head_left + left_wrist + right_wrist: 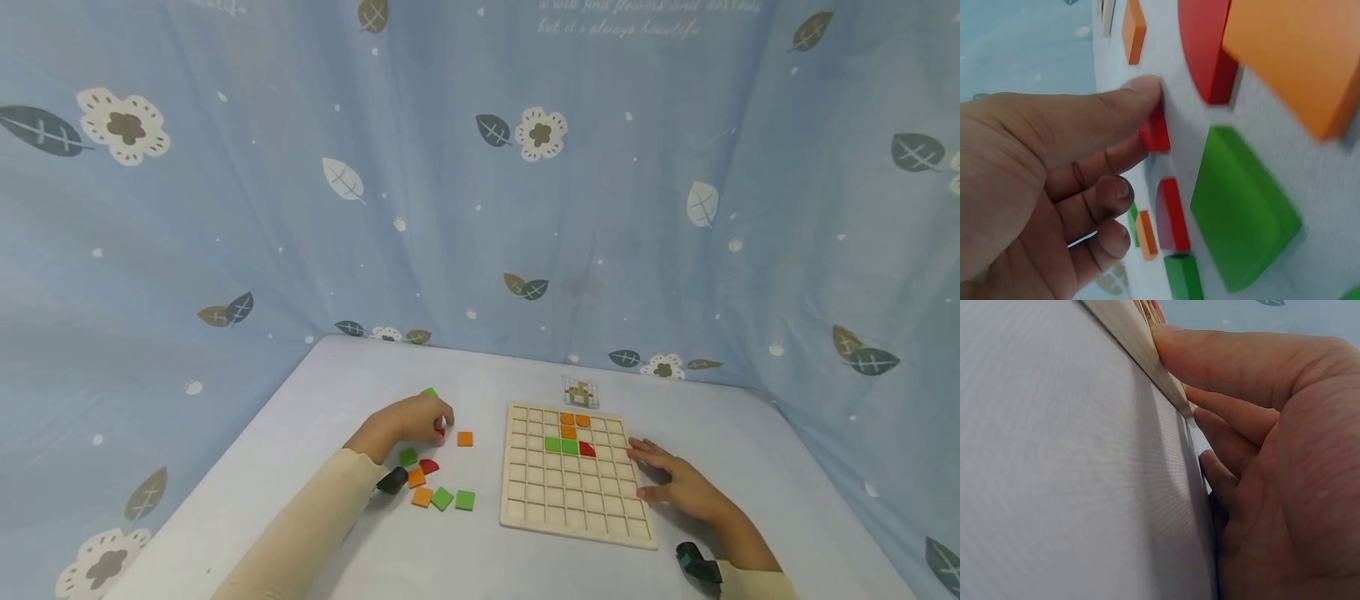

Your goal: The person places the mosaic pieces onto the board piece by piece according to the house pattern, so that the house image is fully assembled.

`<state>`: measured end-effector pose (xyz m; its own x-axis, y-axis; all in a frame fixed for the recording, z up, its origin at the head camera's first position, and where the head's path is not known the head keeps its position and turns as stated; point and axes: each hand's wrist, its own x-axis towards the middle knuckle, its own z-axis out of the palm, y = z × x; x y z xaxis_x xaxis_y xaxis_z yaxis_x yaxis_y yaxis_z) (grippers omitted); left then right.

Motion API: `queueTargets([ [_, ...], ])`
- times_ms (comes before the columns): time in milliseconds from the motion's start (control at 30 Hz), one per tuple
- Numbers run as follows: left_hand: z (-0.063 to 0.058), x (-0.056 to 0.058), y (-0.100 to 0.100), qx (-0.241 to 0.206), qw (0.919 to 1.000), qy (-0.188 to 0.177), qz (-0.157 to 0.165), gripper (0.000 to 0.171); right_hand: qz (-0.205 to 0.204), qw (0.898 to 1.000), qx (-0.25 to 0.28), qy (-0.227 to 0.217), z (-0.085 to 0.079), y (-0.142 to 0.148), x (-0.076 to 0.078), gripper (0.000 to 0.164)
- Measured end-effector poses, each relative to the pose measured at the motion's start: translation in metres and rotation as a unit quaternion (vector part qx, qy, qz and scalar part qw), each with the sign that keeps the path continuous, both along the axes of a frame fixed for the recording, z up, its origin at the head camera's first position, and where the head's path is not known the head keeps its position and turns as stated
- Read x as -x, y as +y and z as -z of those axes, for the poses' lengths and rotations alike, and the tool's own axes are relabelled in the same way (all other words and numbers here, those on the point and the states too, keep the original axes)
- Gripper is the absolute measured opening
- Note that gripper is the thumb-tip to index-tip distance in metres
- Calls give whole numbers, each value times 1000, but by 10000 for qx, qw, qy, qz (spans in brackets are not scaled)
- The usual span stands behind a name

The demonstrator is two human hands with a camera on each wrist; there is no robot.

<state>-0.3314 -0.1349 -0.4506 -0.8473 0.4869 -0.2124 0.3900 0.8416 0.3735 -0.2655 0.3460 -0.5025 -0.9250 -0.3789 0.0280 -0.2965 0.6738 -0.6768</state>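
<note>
In the head view my left hand (412, 418) is among loose coloured tiles on the left of the table. The left wrist view shows its thumb and index finger pinching a red tile (1159, 132), partly hidden by the thumb. My right hand (678, 485) rests at the right edge of a wooden grid board (577, 538), thumb and fingertips touching its side, fingers fairly straight. Near the board's top sit two rounded orange tiles (567, 419), an orange square (568, 432), two green squares (570, 447) and a red quarter-round tile (587, 450).
A small pattern card (581, 392) lies behind the board. Around my left hand are a lone orange square (465, 439), a red rounded tile (428, 466), and several green (465, 500) and orange (422, 497) squares. A blue patterned curtain (450, 208) hangs behind the white table.
</note>
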Motion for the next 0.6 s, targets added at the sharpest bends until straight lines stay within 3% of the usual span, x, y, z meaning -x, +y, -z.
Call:
queueTargets([
  [233, 1, 1, 6, -46, 9998, -53, -162, 20, 83, 9999, -51, -57, 0, 0, -1, 74],
  [600, 4, 2, 8, -20, 9989, 445, 151, 9, 83, 10000, -23, -19, -2, 0, -1, 76],
])
